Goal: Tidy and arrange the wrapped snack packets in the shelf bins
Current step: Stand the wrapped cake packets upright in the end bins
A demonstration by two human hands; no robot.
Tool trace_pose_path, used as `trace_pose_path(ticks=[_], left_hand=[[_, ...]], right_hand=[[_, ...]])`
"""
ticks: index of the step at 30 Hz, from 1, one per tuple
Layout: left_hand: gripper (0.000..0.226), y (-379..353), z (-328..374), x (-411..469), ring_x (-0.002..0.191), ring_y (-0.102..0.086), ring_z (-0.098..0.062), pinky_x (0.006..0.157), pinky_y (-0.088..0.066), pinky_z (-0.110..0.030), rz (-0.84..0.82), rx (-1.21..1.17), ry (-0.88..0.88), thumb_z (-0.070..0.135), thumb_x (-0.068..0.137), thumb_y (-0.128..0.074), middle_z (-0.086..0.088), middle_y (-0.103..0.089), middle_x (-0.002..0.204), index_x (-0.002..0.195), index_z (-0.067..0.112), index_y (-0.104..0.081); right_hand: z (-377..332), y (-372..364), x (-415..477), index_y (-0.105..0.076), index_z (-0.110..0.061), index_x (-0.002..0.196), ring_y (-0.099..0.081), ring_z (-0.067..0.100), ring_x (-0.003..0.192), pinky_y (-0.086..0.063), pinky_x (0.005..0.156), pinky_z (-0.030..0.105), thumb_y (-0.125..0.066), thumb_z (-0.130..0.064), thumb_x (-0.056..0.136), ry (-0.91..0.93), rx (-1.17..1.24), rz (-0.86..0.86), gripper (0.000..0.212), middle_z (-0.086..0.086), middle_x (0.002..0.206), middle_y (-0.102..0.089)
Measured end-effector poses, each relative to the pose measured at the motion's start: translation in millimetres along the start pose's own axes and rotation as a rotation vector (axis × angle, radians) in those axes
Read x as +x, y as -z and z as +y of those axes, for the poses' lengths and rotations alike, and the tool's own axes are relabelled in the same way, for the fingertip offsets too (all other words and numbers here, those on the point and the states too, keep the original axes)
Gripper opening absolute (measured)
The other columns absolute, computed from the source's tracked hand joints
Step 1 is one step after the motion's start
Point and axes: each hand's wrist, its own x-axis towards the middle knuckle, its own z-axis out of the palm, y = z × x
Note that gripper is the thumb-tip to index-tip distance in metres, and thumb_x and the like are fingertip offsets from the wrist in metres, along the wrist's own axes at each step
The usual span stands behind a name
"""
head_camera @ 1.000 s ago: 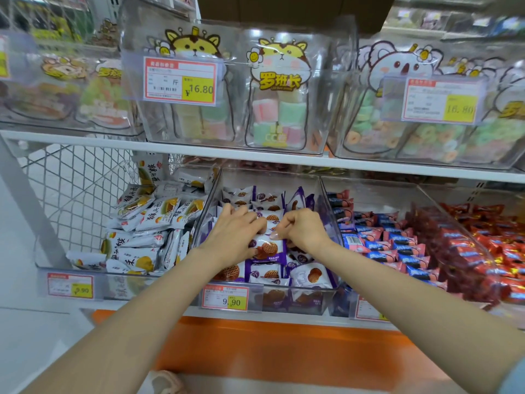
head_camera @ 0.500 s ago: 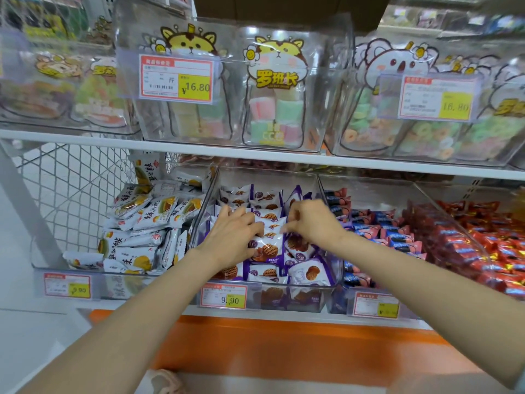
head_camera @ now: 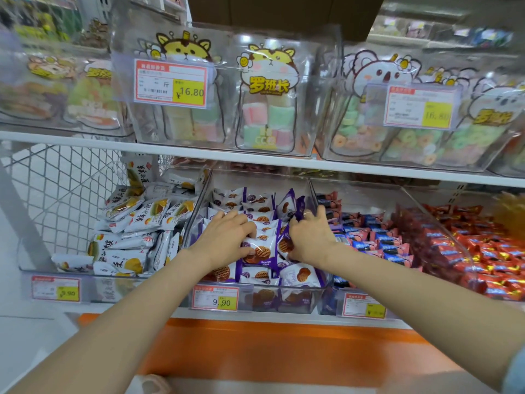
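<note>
- Waffle biscuit packets: purple-and-white, lying in rows in the clear middle bin on the lower shelf, above a 9.90 price label.
- Left hand: fingers bent and close together, tips resting on one packet in the middle row; whether they grip it cannot be told.
- Right hand: fingers and thumb pinching a purple-edged packet that stands on edge by the bin's right wall.
- Adjoining bins: white packets to the left, blue-and-pink packets to the right.
</note>
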Motion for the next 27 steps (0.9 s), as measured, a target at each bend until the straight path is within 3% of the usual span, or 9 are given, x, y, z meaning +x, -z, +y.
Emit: trace_pose_path(ticks=[3, 7, 10, 12, 14, 17, 20, 23, 27], left_hand=[[0.034, 2, 1, 2, 0.117, -0.037, -0.014, 0.095, -0.025, -0.027, 0.042, -0.067, 0.012, 0.043, 0.090, -0.055, 0.007, -0.050, 0.122, 0.119, 0.025, -0.053], [0.024, 8, 9, 6, 0.106, -0.046, -0.012, 0.091, -0.036, -0.026, 0.125, -0.329, 0.066, 0.033, 0.088, -0.061, 0.007, -0.055, 0.106, 0.108, 0.019, -0.059], [0.008, 11, 18, 9, 0.084, -0.053, -0.009, 0.073, -0.044, -0.013, 0.158, -0.659, 0.181, 0.020, 0.088, -0.063, 0.006, -0.057, 0.088, 0.092, 0.014, -0.060], [0.006, 13, 24, 12, 0.082, -0.055, -0.010, 0.065, -0.042, -0.008, 0.112, -0.830, 0.272, 0.020, 0.089, -0.061, 0.005, -0.059, 0.083, 0.090, 0.014, -0.059], [0.013, 15, 32, 15, 0.084, -0.059, -0.013, 0.072, -0.047, -0.017, 0.027, -1.032, 0.344, 0.025, 0.090, -0.060, 0.002, -0.062, 0.086, 0.096, 0.014, -0.059], [0.033, 21, 44, 20, 0.081, -0.061, -0.010, 0.076, -0.051, -0.023, -0.027, -1.294, 0.403, 0.030, 0.090, -0.059, 0.000, -0.064, 0.094, 0.116, 0.010, -0.054], [0.040, 25, 45, 24, 0.086, -0.058, -0.010, 0.072, -0.047, -0.018, 0.044, -1.253, 0.390, 0.029, 0.088, -0.061, -0.003, -0.063, 0.104, 0.123, 0.011, -0.053], [0.036, 26, 36, 22, 0.096, -0.058, -0.013, 0.078, -0.046, -0.019, 0.047, -1.149, 0.343, 0.027, 0.089, -0.061, -0.005, -0.062, 0.112, 0.122, 0.015, -0.055], [0.027, 29, 23, 14, 0.087, -0.061, -0.012, 0.078, -0.050, -0.022, 0.075, -1.106, 0.277, 0.021, 0.084, -0.067, -0.001, -0.064, 0.099, 0.110, 0.016, -0.059]], right_hand=[[1, 4, -1, -0.054, -0.011, 0.106, -0.048, 0.027, 0.114, -0.022, 0.105, 0.049, -0.058, -0.032, 0.086, -0.059, 0.088, 0.029, 0.030, 0.006, 0.104, -0.063], [10, 15, -4, -0.051, -0.010, 0.111, -0.048, 0.027, 0.114, -0.028, 0.101, 0.044, -0.060, -0.042, 0.083, -0.174, 0.226, 0.139, 0.043, 0.007, 0.111, -0.061], [22, 21, -9, -0.054, -0.010, 0.108, -0.054, 0.028, 0.108, -0.037, 0.090, 0.038, -0.065, -0.042, 0.081, -0.264, 0.403, 0.252, 0.043, 0.009, 0.108, -0.060], [34, 25, -15, -0.055, -0.011, 0.096, -0.059, 0.025, 0.091, -0.040, 0.073, 0.031, -0.073, -0.036, 0.077, -0.325, 0.710, 0.278, 0.036, 0.005, 0.090, -0.060], [41, 29, -20, -0.056, -0.011, 0.090, -0.057, 0.018, 0.075, -0.041, 0.063, 0.026, -0.080, -0.031, 0.072, -0.375, 1.138, 0.245, 0.035, 0.001, 0.078, -0.058], [34, 27, -30, -0.057, -0.012, 0.087, -0.058, 0.015, 0.070, -0.048, 0.065, 0.026, -0.082, -0.024, 0.070, -0.362, 1.553, 0.235, 0.032, 0.004, 0.078, -0.061], [26, 18, -37, -0.055, -0.015, 0.083, -0.058, 0.016, 0.073, -0.051, 0.071, 0.031, -0.081, -0.018, 0.070, -0.338, 1.638, 0.280, 0.029, 0.007, 0.082, -0.062], [27, 11, -38, -0.056, -0.015, 0.079, -0.058, 0.013, 0.071, -0.051, 0.070, 0.024, -0.079, -0.011, 0.073, -0.241, 1.675, 0.256, 0.024, 0.002, 0.077, -0.062], [23, 5, -38, -0.063, -0.017, 0.083, -0.057, 0.002, 0.073, -0.047, 0.067, 0.014, -0.074, -0.015, 0.079, -0.084, 1.506, 0.296, 0.012, -0.008, 0.078, -0.063]])
